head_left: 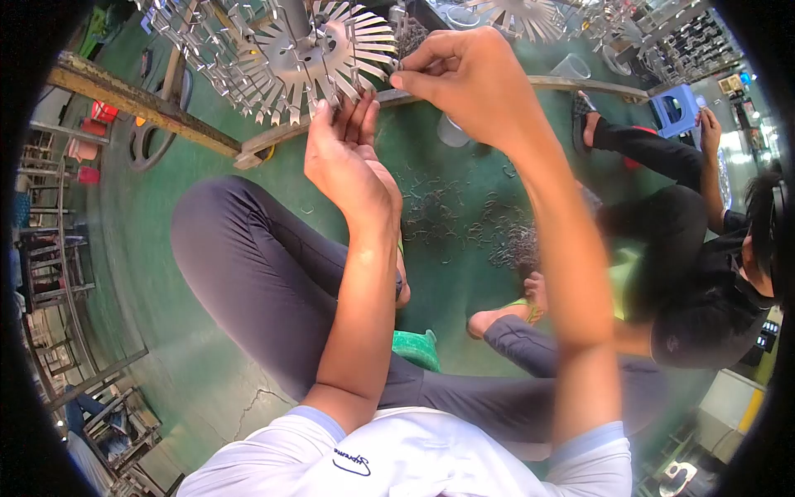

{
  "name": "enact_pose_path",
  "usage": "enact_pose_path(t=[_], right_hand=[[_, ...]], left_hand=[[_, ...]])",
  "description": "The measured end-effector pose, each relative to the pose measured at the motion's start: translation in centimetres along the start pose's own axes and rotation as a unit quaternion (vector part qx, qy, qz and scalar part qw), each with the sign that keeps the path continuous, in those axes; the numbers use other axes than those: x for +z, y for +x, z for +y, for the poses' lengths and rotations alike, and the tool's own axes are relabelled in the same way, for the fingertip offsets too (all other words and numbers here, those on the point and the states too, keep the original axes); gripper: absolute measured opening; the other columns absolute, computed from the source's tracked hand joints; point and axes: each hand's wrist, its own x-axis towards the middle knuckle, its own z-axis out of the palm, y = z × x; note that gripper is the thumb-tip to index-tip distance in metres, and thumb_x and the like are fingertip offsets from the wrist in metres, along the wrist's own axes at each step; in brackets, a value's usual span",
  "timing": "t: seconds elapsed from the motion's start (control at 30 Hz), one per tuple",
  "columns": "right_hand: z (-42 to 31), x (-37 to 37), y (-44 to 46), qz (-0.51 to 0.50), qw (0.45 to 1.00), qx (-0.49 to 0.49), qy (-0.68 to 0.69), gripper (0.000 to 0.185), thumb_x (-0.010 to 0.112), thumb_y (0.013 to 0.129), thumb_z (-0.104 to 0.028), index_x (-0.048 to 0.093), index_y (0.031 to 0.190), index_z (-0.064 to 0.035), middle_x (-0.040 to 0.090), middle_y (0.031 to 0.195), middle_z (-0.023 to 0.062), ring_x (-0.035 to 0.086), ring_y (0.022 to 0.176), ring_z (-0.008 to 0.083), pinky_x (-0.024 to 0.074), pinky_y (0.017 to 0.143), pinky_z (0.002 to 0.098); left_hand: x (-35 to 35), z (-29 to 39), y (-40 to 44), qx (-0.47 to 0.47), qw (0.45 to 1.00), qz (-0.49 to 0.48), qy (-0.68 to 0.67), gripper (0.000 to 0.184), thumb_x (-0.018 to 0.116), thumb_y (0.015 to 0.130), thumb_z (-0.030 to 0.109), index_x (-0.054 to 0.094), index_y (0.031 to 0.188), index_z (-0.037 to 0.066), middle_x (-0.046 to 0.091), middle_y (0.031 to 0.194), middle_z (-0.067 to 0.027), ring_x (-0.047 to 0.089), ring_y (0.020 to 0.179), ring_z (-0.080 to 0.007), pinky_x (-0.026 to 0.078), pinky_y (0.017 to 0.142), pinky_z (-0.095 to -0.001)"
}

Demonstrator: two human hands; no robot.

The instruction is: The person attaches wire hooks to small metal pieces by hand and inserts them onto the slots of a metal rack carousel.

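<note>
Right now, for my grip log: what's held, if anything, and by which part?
Cannot tell: the left hand is at the lower edge of the disc; the right hand beside it may pinch something too small to see.

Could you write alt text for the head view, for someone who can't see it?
The wearer's left hand reaches up to the lower edge of a slotted metal disc, with the right hand at its right edge. Small metal pieces lie scattered on the green floor, and another person in black sits to the right.
</note>
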Motion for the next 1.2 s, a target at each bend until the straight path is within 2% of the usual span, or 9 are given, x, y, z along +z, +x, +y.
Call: enact_pose_path(t=[0.17,0.27,0.37,0.47,0.57,0.67,1.2], right_hand=[[1.0,1.1,0.7,-0.022,0.998,0.002,0.061,0.019,0.08,0.079,-0.015,0.08,0.09,-0.0005,0.076,0.078,0.0158,0.073,0.068,0.0213,0.057,0.069,0.0327],[1.2,1.3,0.7,-0.007,0.999,-0.018,0.046,0.019,0.08,0.079,-0.016,0.08,0.09,-0.0003,0.076,0.078,0.0158,0.072,0.067,0.0209,0.0568,0.068,0.0325],[1.0,0.9,0.6,-0.043,0.999,-0.001,0.032,0.015,0.079,0.089,-0.006,0.076,0.095,0.0065,0.075,0.082,0.0066,0.068,0.074,0.0077,0.0551,0.069,0.0235],[1.3,1.2,0.5,-0.043,0.998,-0.012,0.046,0.015,0.079,0.089,-0.006,0.076,0.095,0.0062,0.075,0.082,0.0066,0.068,0.075,0.0082,0.0552,0.069,0.0236],[1.5,1.5,0.4,-0.04,0.997,0.0,0.07,0.014,0.079,0.089,-0.006,0.076,0.096,0.006,0.075,0.082,0.0069,0.069,0.075,0.0087,0.0556,0.07,0.0236],[2.1,2.0,0.5,-0.015,0.995,-0.017,0.1,0.018,0.081,0.08,-0.014,0.08,0.091,0.0001,0.076,0.075,0.014,0.071,0.066,0.0165,0.0564,0.067,0.0302],[2.5,2.4,0.1,-0.006,0.993,-0.014,0.119,0.02,0.081,0.081,-0.016,0.08,0.092,0.0006,0.075,0.075,0.0125,0.069,0.065,0.0149,0.0555,0.066,0.0296]], left_hand=[[0.0,0.2,0.2,0.016,1.0,0.007,0.005,0.033,0.055,0.106,0.019,0.058,0.115,-0.012,0.069,0.108,-0.023,0.072,0.105,-0.0365,0.061,0.095,-0.0472],[-0.3,-0.1,0.4,0.034,0.999,0.014,-0.008,0.035,0.057,0.105,0.02,0.063,0.106,-0.015,0.072,0.1,-0.0224,0.074,0.094,-0.032,0.062,0.089,-0.0401],[-0.5,-0.1,0.6,0.042,0.999,0.0,-0.003,0.034,0.057,0.105,0.019,0.063,0.105,-0.014,0.072,0.099,-0.0225,0.074,0.094,-0.0326,0.062,0.088,-0.0397],[-0.7,0.0,0.7,0.043,0.999,-0.004,0.0,0.033,0.056,0.105,0.017,0.063,0.105,-0.015,0.072,0.099,-0.0227,0.074,0.093,-0.033,0.062,0.087,-0.0396],[-0.9,0.1,0.7,0.039,0.999,-0.02,0.016,0.031,0.053,0.105,0.015,0.057,0.112,-0.015,0.07,0.106,-0.0268,0.073,0.099,-0.0382,0.063,0.092,-0.0465],[-0.9,0.1,0.7,0.036,0.999,-0.017,0.02,0.031,0.053,0.105,0.015,0.058,0.112,-0.014,0.07,0.106,-0.027,0.073,0.099,-0.0383,0.063,0.091,-0.0466],[-1.1,0.1,0.7,0.037,0.999,-0.025,0.026,0.031,0.054,0.105,0.017,0.061,0.109,-0.013,0.071,0.104,-0.0246,0.074,0.096,-0.0366,0.063,0.089,-0.045]])
